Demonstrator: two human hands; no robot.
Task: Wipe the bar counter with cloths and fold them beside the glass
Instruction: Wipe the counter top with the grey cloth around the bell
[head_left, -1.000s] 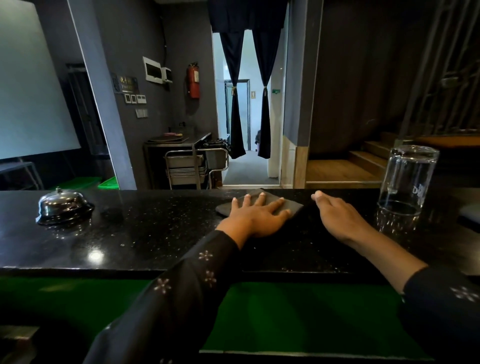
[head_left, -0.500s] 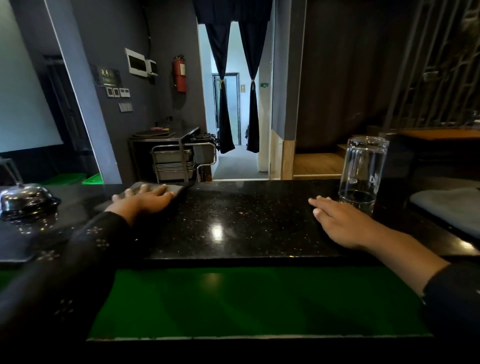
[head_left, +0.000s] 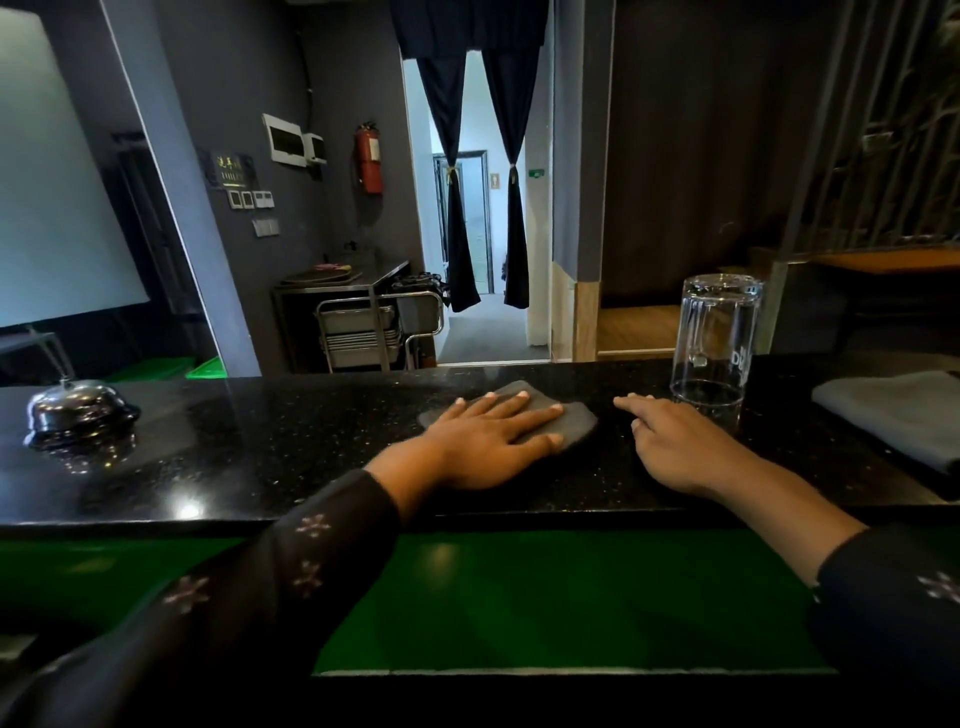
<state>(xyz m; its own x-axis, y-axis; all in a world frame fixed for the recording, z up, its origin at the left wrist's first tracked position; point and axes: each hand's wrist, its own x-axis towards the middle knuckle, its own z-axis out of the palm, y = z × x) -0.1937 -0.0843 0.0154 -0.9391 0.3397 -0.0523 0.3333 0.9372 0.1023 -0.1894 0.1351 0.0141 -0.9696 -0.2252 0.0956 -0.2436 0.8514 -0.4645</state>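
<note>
My left hand (head_left: 491, 439) lies flat, fingers spread, pressing a small dark grey cloth (head_left: 571, 421) onto the black speckled bar counter (head_left: 260, 447) near its middle. My right hand (head_left: 680, 447) rests palm down on the counter just right of the cloth, holding nothing, its fingertips close to the base of a clear glass (head_left: 714, 343) that stands upside down. A second grey cloth (head_left: 893, 415) lies folded on the counter to the right of the glass.
A chrome service bell (head_left: 78, 410) sits at the counter's left end. A green surface (head_left: 545, 597) runs below the counter's near edge. Beyond the counter are a metal cart (head_left: 363, 327), a curtained doorway and wooden steps.
My left hand slid the cloth far left toward the bell, then back right to the middle of the counter. My right hand stayed put by the glass.
</note>
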